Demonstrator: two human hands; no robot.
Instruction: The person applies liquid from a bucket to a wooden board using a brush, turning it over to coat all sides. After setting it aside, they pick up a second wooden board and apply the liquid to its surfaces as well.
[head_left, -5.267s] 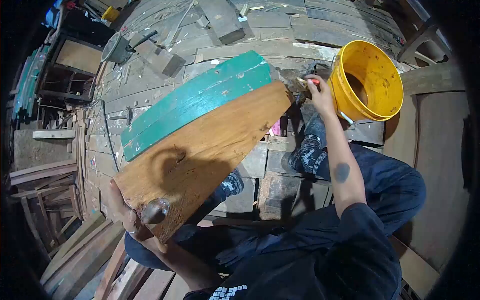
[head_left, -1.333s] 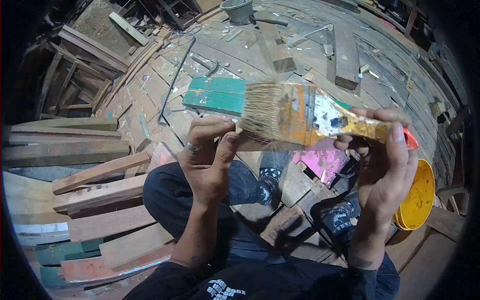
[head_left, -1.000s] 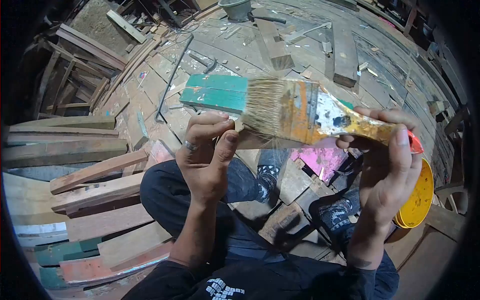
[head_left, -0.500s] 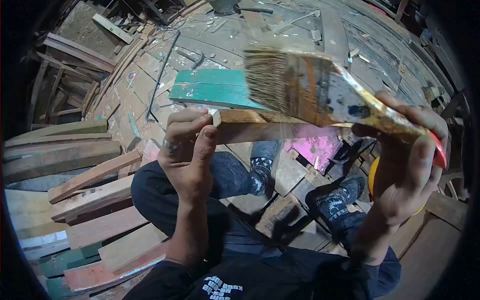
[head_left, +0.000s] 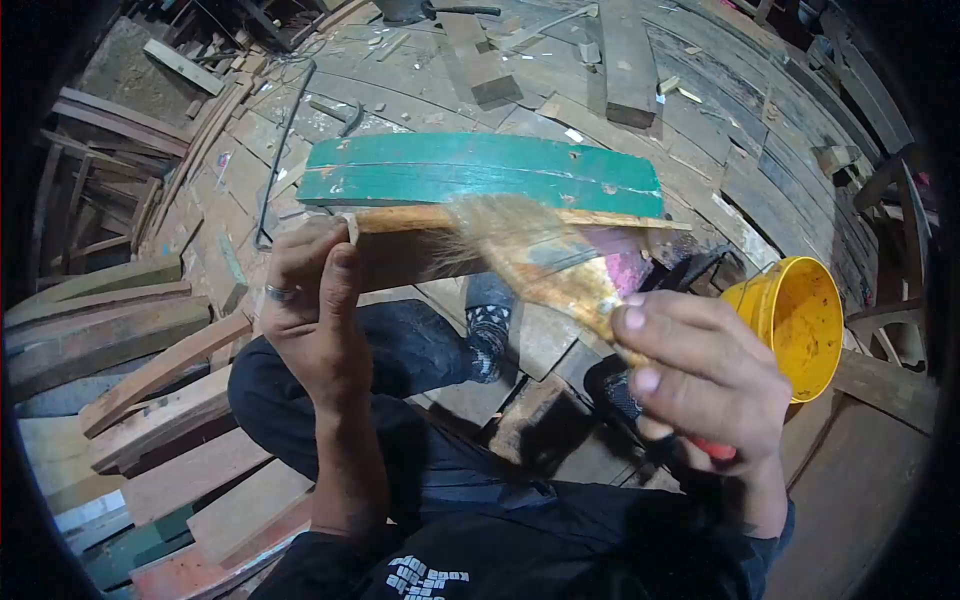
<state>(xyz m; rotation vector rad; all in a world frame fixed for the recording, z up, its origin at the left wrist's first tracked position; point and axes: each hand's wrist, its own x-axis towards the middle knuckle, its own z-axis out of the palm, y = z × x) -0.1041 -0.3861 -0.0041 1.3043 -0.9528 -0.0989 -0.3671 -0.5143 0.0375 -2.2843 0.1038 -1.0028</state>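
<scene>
My left hand (head_left: 318, 290) pinches the near-left end of a wooden strip (head_left: 410, 262), thumb in front and fingers behind, a ring on one finger. The strip stretches to the right, its top edge pale and its side reddish-brown. In my right hand (head_left: 715, 375) is the handle of a wide paintbrush (head_left: 560, 268), whose red tip shows below the palm. The brush's bristles, blurred by motion, lie over the strip's upper edge near its middle. Behind the strip, a green painted board (head_left: 480, 170) rests on the floor.
A yellow bucket (head_left: 775, 330) stands to the right of my right hand. Cut wood pieces (head_left: 200, 470) are stacked at the left. A hammer (head_left: 350, 120) and a long thin bar (head_left: 287, 150) lie on the plank floor, with offcuts beyond. My crossed legs are below.
The brush has swung down and leftward, its bristles now over the strip, and my right hand has turned and lowered. The view has shifted, showing more of the green board and yellow bucket.
</scene>
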